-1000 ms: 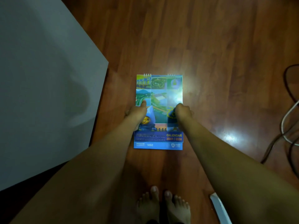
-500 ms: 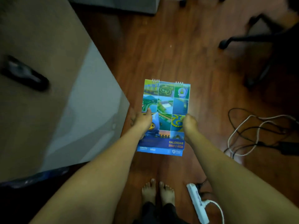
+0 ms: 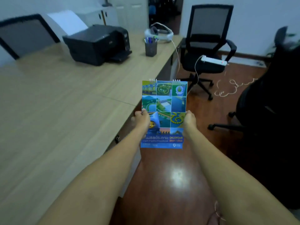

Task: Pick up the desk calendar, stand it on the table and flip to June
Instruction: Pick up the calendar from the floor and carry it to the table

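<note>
Blue-covered desk calendar (image 3: 164, 114) is held up in the air over the wooden floor (image 3: 162, 184), just right of the table (image 3: 56, 111) edge. Left hand (image 3: 142, 120) grips its left edge, right hand (image 3: 189, 120) its right edge, fingers closed on it.

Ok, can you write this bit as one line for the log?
step: carrying | calendar: held in air, cover showing, not on table | left hand: grips left edge | right hand: grips right edge
</note>
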Demonstrator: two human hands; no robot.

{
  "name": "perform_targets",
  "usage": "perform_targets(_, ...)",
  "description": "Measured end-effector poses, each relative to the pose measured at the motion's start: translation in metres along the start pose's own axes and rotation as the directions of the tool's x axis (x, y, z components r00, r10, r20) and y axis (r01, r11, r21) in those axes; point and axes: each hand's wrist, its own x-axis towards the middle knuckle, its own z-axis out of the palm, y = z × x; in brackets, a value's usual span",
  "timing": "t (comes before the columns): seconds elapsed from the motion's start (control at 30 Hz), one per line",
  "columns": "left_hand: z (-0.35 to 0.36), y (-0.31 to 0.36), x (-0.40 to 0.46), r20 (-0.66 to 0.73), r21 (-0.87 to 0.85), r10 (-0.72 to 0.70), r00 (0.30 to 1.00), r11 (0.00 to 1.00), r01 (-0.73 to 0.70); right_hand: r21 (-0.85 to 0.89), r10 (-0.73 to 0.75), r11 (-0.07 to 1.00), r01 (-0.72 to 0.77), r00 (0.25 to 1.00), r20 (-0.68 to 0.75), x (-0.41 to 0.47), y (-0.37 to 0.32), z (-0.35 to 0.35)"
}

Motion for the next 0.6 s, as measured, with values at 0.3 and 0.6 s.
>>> perform_targets(0.3, -0.252, -0.010, 0.007, -0.495, -0.212, -0.054, 0.867, 0.975, -0.061, 0.016, -0.100, 0.994, 0.108, 0.840, 0.533, -0.185, -0.073, 0.211)
perform_targets(0.6, -0.376, -0.100, -0.044, -0.699, -0.285, -0.196, 0.688, 0.959, -0.016, -0.079, 0.058, 0.997, 0.002, 0.658, 0.750, -0.333, -0.007, 0.282)
